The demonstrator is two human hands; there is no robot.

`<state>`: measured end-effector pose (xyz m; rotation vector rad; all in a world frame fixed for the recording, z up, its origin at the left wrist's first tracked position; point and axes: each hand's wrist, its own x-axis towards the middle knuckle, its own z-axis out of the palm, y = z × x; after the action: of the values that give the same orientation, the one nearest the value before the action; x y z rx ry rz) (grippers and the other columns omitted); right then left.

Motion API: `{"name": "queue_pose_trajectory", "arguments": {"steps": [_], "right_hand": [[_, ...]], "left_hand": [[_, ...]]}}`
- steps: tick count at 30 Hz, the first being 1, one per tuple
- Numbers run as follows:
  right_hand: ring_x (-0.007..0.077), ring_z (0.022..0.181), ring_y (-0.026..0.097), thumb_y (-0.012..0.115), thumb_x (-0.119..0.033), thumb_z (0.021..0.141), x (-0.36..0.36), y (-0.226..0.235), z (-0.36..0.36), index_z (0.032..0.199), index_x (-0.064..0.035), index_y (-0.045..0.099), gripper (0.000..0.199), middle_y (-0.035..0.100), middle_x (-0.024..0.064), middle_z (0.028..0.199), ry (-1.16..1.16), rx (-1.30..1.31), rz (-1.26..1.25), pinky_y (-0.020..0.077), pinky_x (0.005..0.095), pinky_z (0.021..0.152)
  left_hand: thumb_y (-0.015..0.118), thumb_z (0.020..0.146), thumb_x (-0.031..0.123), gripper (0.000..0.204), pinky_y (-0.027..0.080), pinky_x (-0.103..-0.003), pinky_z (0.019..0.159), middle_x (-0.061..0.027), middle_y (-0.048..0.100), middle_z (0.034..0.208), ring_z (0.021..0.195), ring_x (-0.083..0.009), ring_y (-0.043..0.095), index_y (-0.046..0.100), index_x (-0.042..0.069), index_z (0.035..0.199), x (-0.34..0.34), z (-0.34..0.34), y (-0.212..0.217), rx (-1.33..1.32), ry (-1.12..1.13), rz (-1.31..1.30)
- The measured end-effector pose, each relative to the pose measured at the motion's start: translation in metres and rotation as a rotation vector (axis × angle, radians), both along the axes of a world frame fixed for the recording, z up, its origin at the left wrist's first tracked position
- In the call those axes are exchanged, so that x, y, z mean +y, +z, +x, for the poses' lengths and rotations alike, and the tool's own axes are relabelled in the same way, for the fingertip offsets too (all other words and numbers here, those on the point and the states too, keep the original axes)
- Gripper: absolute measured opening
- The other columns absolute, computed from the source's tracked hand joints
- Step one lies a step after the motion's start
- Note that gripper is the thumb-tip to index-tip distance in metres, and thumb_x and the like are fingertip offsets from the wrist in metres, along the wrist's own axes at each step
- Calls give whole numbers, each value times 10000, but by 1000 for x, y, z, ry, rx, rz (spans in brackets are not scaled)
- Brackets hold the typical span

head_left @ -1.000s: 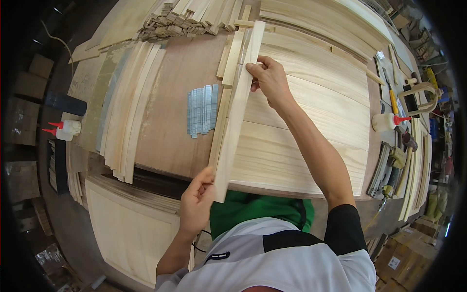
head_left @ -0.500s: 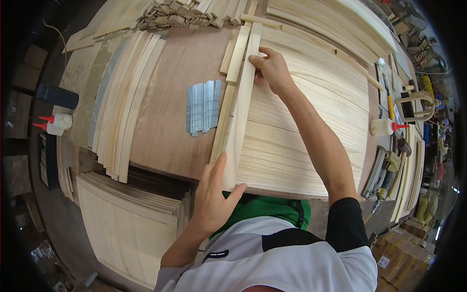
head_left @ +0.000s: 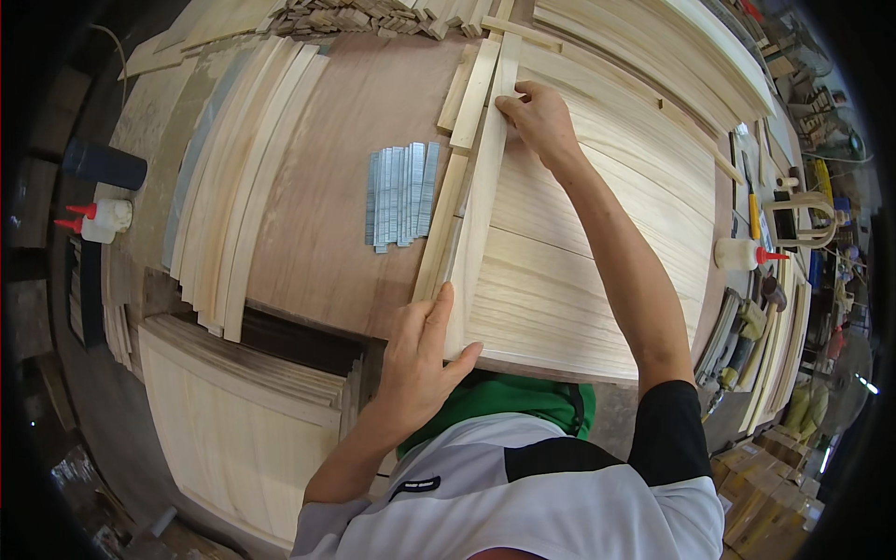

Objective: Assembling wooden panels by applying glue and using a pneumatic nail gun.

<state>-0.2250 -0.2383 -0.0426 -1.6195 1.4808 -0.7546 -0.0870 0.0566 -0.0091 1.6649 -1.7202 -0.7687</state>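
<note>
A long pale wooden strip point(head_left: 485, 177) runs away from me along the left edge of a wide panel of pale boards point(head_left: 597, 243). My left hand point(head_left: 415, 359) grips the strip's near end at the table edge, fingers on its left side and thumb across the end. Farther up, my right hand point(head_left: 541, 121) pinches the same strip near its far end, thumb and forefinger on its edge. Lower wooden battens point(head_left: 446, 224) lie just left of the strip. Beside them sit several rows of silver staples point(head_left: 401, 196).
Long strips point(head_left: 247, 187) are stacked on the left, and small offcuts point(head_left: 364, 17) are piled at the back. White glue bottles with red tips stand left point(head_left: 112, 217) and right point(head_left: 737, 253). Below the table's left side is a stack of panels point(head_left: 233, 411). A mallet point(head_left: 773, 294) lies right.
The whole view has shifted slightly. Both hands keep their hold on the wooden strip, which has moved a little to the right over the panel's left edge.
</note>
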Motion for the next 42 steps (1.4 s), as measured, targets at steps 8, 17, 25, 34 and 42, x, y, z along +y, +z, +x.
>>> {"name": "queue_pose_trajectory", "arguments": {"steps": [8,17,25,34,42], "right_hand": [[420,862,634,643,-193,789,-5,1,11,876,83,654,290,649,292,882,17,326,-50,498,464,772],[443,845,618,597,-187,810,-1,3,-18,814,83,620,271,638,290,870,-24,366,-251,489,485,766],[155,853,607,627,-154,903,136,70,-202,1182,13,620,325,664,96,982,-269,172,9,493,286,754],[259,992,623,607,-214,915,273,75,-399,1197,16,599,365,639,155,1069,-802,699,-150,469,351,878],[310,858,642,641,-426,835,296,47,-476,1074,51,633,534,657,222,904,-882,771,159,471,412,785]], "left_hand": [[788,745,183,661,404,-394,908,-150,501,1178,1021,-305,452,506,-12,1310,-12,2,5,-73,-2,-42],[681,832,202,416,413,-431,964,-173,576,1211,1142,-356,505,607,13,1196,-229,-16,-14,-96,35,-467],[641,841,240,411,389,-452,1013,-243,530,1301,1178,-407,498,615,-37,1143,-354,-22,-61,-493,-64,-550],[557,925,299,383,470,-437,899,-215,643,1082,1041,-352,590,637,-15,1130,-403,16,-102,-849,-235,-740],[576,902,320,446,406,-469,988,-274,547,1257,1169,-405,507,606,11,1222,-392,9,-94,-576,-123,-464]]}}
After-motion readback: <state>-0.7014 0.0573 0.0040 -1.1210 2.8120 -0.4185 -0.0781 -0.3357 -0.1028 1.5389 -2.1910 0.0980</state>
